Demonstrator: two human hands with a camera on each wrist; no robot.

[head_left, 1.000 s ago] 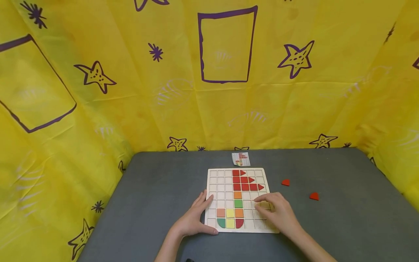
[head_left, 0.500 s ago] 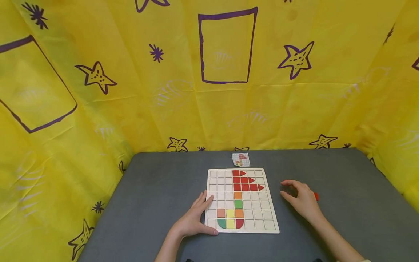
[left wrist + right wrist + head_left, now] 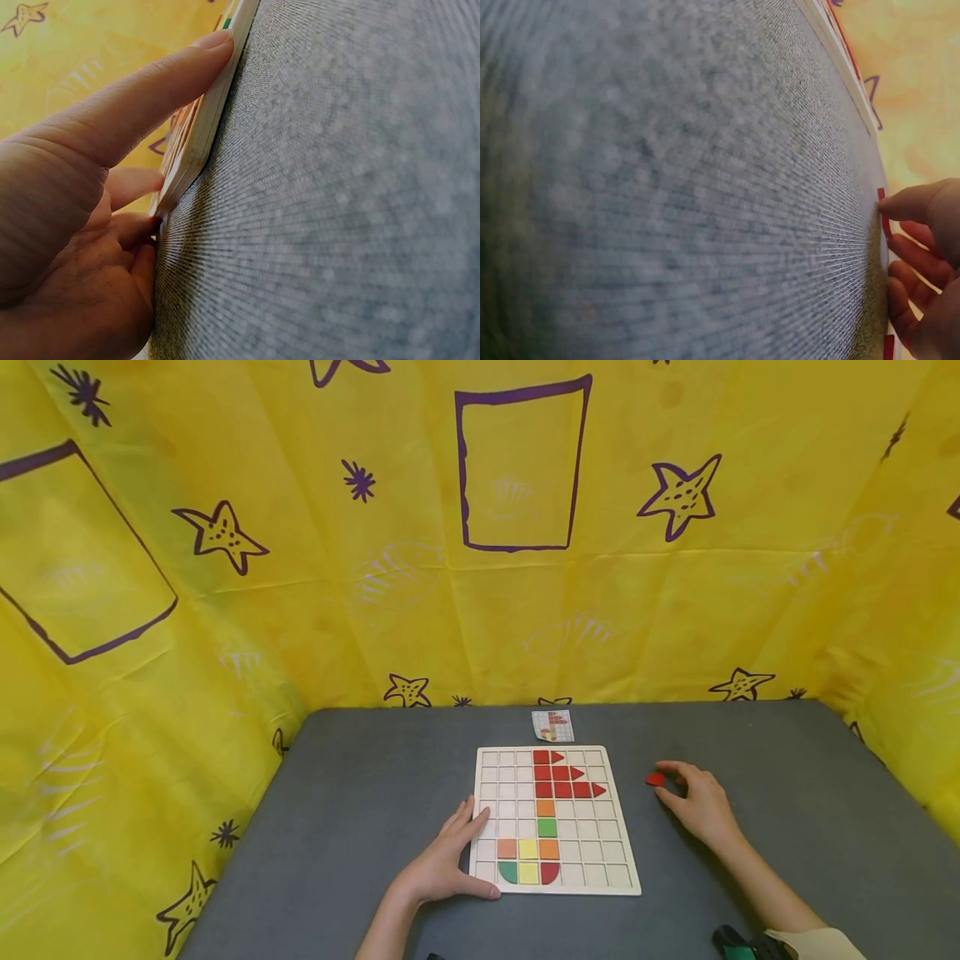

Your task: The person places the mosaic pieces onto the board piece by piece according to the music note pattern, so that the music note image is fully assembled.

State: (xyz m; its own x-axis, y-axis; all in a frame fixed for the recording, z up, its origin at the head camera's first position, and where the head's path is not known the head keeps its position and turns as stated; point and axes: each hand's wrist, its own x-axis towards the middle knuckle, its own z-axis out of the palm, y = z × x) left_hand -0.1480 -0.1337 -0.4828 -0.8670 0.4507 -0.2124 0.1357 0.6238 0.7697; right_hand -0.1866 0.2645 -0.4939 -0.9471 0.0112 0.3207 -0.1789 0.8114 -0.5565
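Observation:
A pale wooden grid board lies on the table, with coloured tiles set in some of its cells. At its lower left corner rests my left hand, thumb along the near edge and fingers at the left side; the left wrist view shows the straight thumb lying on the board's edge. Right of the board, my right hand pinches a small red quarter-round tile between thumb and finger, low at the table surface. That tile appears edge-on in the right wrist view.
Behind the board lies a small printed card with a coloured grid picture. Another red piece is partly visible beneath the right hand in the right wrist view. A yellow patterned cloth hangs behind the grey table.
My right hand has moved from over the board's right side to the red tile on the table and now pinches it. The left hand and board have stayed in place.

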